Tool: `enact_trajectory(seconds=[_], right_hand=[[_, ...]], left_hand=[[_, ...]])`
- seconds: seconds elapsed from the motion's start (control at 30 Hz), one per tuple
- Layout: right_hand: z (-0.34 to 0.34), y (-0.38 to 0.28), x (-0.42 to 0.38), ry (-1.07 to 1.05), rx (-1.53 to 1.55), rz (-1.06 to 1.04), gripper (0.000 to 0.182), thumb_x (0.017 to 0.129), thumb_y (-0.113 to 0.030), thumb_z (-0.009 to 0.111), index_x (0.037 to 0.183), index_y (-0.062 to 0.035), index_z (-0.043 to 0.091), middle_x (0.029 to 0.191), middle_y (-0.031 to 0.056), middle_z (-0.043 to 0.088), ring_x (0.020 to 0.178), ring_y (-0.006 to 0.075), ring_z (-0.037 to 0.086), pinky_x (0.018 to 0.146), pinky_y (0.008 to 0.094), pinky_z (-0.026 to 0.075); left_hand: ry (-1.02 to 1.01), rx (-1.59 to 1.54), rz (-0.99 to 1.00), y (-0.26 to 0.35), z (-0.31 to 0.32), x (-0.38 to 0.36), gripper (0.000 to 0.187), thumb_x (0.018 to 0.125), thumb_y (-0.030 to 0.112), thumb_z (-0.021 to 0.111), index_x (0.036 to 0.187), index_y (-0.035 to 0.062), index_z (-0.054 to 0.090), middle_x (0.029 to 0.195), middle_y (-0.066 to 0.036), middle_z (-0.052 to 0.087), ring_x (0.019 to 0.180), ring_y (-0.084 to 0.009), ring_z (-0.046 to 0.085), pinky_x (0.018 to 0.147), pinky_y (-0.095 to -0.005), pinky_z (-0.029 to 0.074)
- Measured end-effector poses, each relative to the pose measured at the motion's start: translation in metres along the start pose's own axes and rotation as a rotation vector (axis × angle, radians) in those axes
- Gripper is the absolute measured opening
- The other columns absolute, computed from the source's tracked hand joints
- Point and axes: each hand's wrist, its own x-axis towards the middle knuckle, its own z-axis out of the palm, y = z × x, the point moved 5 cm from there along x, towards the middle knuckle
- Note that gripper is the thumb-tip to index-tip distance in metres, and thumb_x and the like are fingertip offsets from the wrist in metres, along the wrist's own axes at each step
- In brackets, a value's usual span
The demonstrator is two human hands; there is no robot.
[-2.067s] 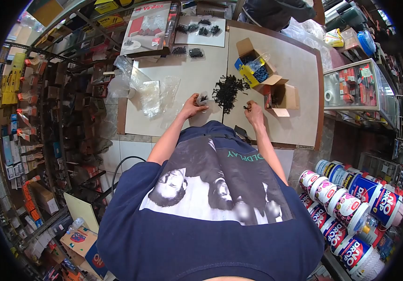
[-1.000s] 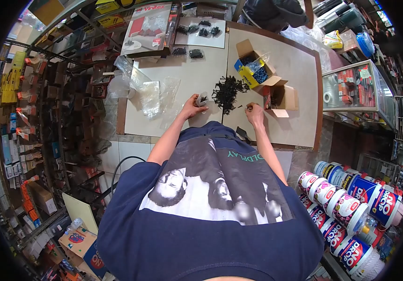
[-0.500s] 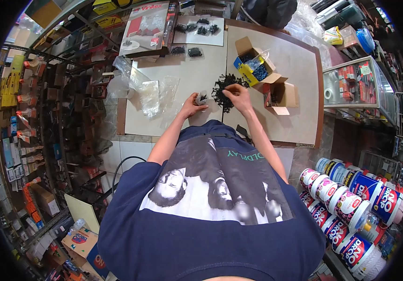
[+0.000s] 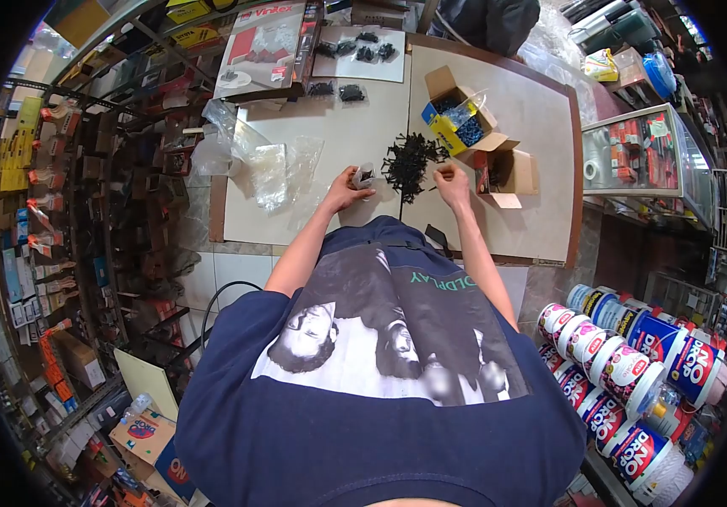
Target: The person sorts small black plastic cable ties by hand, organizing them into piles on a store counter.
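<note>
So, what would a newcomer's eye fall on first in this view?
Probably the big black-and-white print on the navy T-shirt, low in the middle. Next, the heap of small black screw-like pieces on the pale table, between the left hand, holding a small clear bag, and the right hand. NO DROP tubs crowd the lower right.

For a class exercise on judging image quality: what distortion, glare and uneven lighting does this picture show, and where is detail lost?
In the head view, black corners and the bowed edge of the table show wide-lens distortion; there too, glare whitens the plastic bags, the shelves at left look much dimmer than the table, and single pieces in the black pile mostly merge.
</note>
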Motion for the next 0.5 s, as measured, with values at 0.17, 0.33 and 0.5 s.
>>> enact_trajectory(seconds=[0.17,0.33,0.5], right_hand=[[0.010,0.018,-0.008,0.011,-0.264,0.002,0.028,0.074,-0.020,0.067,0.093,-0.0008,0.060,0.090,0.0152,0.064,0.087,0.0281,0.062,0.077,0.0367,0.048],[0.018,0.030,-0.012,-0.013,-0.344,-0.048,0.028,0.073,-0.019,0.067,0.096,-0.0036,0.059,0.095,0.0143,0.062,0.090,0.0304,0.060,0.076,0.0399,0.048],[0.010,0.037,-0.014,-0.013,-0.297,-0.100,0.027,0.069,-0.012,0.064,0.094,-0.0035,0.061,0.087,0.0137,0.063,0.085,0.0281,0.061,0.073,0.0371,0.048]], left_hand=[[0.008,-0.002,-0.030,0.007,0.001,-0.004,0.064,0.066,0.013,0.080,0.116,0.0043,0.043,0.103,-0.007,0.059,0.095,-0.0164,0.058,0.083,-0.0308,0.048],[-0.001,0.021,-0.016,0.001,0.001,-0.002,0.065,0.066,0.013,0.080,0.118,0.0044,0.042,0.104,-0.007,0.059,0.096,-0.0163,0.058,0.084,-0.0308,0.048],[0.017,0.016,-0.017,0.003,0.001,-0.003,0.065,0.066,0.013,0.080,0.117,0.0040,0.042,0.104,-0.007,0.059,0.096,-0.0164,0.058,0.084,-0.0307,0.048]])
